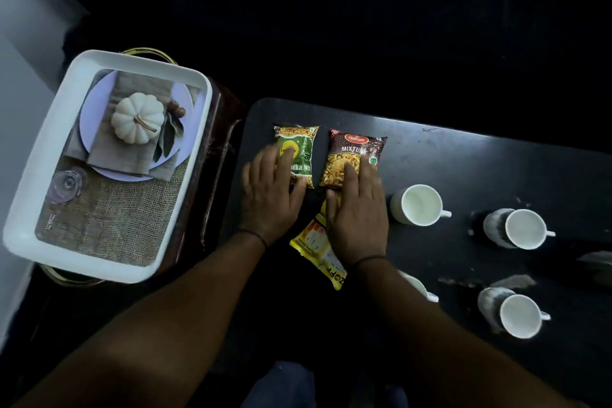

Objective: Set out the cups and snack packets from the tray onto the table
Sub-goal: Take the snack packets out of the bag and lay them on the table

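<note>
Both hands flat on snack packets; tray emptied, cups on desk.

Black desk (463, 169) carries all items. White tray (49, 149) sits left of it on a brown stand, nothing loose inside, only a printed picture on its floor. Left hand (270, 195): fingers (281, 156) spread, pressed flat on green packet (298, 149), not gripping. Right hand (359, 209): fingers (352, 175) spread, flat on the lower end of the brown packet (356, 151); palm covers part of the yellow packet (314, 242) nearer the person. Green and brown packets lie side by side, apart. Three white cups (419, 205) stand upright to the right; a fourth is mostly hidden under the right forearm.
</note>
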